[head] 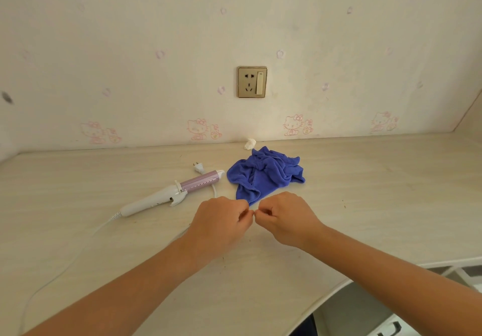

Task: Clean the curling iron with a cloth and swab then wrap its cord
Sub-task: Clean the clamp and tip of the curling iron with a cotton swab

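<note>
Far left, one white cord [114, 217] trails off the tail of the single curling iron [172, 192], which lies flat on the table [365, 192]. Its long axis runs from the white handle at the near left up to the purple barrel at the far right. One plug [198, 166] rests just behind the barrel. The iron sits to the left of and beyond the left hand [221, 218], which is the nearer hand to it, so it looks best placed to reach the handle. The left hand and right hand [287, 218] meet knuckle to knuckle, fingers curled and tips drawn together. Whether they pinch something tiny, perhaps a swab, I cannot tell. One crumpled blue cloth [266, 176] lies just beyond both hands, beside the barrel tip. One small white wad [250, 144] sits by the wall. No swab shows plainly.
</note>
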Tool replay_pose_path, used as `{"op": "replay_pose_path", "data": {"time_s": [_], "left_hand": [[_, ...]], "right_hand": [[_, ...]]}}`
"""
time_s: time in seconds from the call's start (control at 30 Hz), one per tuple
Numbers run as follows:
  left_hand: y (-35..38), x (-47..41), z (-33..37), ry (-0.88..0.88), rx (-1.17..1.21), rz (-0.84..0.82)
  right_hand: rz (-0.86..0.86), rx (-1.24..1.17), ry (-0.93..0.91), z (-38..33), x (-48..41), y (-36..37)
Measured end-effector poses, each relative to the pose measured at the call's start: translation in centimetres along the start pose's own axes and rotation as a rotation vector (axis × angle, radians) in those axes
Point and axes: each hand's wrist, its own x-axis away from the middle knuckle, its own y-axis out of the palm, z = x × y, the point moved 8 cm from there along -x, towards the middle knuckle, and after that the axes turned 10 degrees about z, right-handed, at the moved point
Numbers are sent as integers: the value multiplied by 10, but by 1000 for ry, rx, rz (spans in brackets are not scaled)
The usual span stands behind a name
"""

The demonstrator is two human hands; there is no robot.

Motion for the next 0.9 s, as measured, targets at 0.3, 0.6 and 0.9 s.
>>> {"op": "replay_pose_path", "data": {"time_s": [0.3, 0.6, 0.9], "left_hand": [[15, -13, 9, 54, -169, -77], [5, 1, -4, 46, 279, -197], [-41, 7, -128, -179, 42, 53]], "right_hand": [[-18, 22, 157, 9, -7, 5], [-54, -327, 26, 4, 8, 5], [146, -540, -23, -3, 22, 11]]}}
